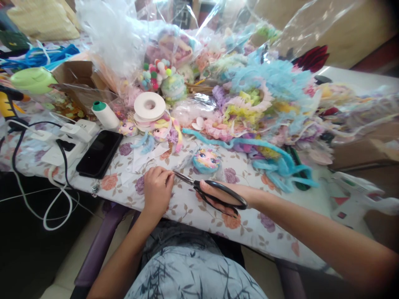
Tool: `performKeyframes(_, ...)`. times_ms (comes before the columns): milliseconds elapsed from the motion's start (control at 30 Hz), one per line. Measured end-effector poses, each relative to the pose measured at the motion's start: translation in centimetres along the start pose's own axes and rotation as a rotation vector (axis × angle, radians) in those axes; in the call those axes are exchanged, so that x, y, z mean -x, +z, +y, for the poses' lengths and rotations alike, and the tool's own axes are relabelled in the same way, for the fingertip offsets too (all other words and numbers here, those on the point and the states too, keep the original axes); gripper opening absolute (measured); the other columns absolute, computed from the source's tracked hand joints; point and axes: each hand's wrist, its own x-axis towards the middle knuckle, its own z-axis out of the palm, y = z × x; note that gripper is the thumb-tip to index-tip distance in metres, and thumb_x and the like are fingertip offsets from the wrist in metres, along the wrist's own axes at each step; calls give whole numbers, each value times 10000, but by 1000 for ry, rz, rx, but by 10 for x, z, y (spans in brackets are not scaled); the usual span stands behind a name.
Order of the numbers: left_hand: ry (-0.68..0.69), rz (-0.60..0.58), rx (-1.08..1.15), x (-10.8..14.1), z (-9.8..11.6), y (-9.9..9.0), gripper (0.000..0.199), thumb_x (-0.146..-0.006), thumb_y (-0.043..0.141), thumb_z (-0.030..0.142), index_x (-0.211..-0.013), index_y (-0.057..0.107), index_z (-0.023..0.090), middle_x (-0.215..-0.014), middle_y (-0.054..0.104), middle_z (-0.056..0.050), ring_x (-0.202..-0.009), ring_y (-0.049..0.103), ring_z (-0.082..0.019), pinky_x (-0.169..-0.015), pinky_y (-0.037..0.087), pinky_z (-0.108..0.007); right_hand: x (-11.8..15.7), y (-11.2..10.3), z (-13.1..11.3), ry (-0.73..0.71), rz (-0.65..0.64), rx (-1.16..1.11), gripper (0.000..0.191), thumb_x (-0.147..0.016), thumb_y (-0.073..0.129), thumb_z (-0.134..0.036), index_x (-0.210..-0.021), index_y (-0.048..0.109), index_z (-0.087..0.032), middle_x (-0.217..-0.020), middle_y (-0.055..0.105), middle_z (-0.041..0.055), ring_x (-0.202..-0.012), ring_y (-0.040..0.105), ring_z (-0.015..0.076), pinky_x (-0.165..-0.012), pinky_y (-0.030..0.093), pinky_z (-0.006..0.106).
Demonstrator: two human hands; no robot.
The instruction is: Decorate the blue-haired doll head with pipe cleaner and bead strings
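My right hand (pixel 222 194) is wrapped round a pair of scissors (pixel 196 183) with black handles. Its blades point left and seem to lie together. At their tips, the fingers of my left hand (pixel 156 189) are closed in a pinch; whatever they hold is too small to make out. Just beyond the scissors lies a round blue ornament with a painted doll face (pixel 206 161), partly surrounded by clear plastic. A blue fuzzy strip (pixel 240 143) curves across the cloth behind it. Scraps of white paper (pixel 146 155) are on the cloth beyond my left hand.
A black phone (pixel 99 153), a power strip (pixel 64 153) with cables and a thread spool (pixel 105 115) are at the left. A white ribbon roll (pixel 149 106) stands behind. Frilly trims (pixel 249 104) pile up at the back; a glue gun (pixel 358 199) lies at the right.
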Motion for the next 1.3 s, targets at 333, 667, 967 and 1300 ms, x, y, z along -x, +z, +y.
performKeyframes(333, -10, 5, 10, 0, -1, 0, 151, -893, 573, 206, -796, 687, 188, -791, 635, -49, -825, 546, -233, -789, 409, -375, -7, 1, 7, -10, 17, 61, 579, -861, 384, -738, -850, 512, -173, -466, 380, -89, -307, 334, 49, -259, 281, 144)
performKeyframes(667, -14, -1, 3, -2, 1, 0, 171, -889, 563, 204, -765, 682, 196, -773, 631, -43, -814, 547, -228, -794, 405, -372, -5, 2, -4, 31, 21, 97, 541, -873, 405, -702, -786, 494, -176, -357, 350, -88, -273, 347, 71, -286, 315, 161)
performKeyframes(967, -17, 11, 24, 0, -3, 2, 143, -883, 576, 211, -798, 690, 193, -778, 636, -44, -806, 541, -227, -783, 409, -372, 0, 5, 1, 20, 45, 15, 632, -807, 408, -790, -891, 516, -173, -589, 386, -71, -370, 314, 34, -285, 317, 138)
performKeyframes(1300, -6, 4, 17, 1, -2, 1, 130, -885, 580, 207, -798, 677, 194, -789, 635, -45, -807, 543, -229, -788, 407, -370, -4, 5, 9, 32, 72, 108, 654, -783, 372, -829, -764, 474, -183, -531, 390, -61, -366, 361, 57, -318, 300, 175)
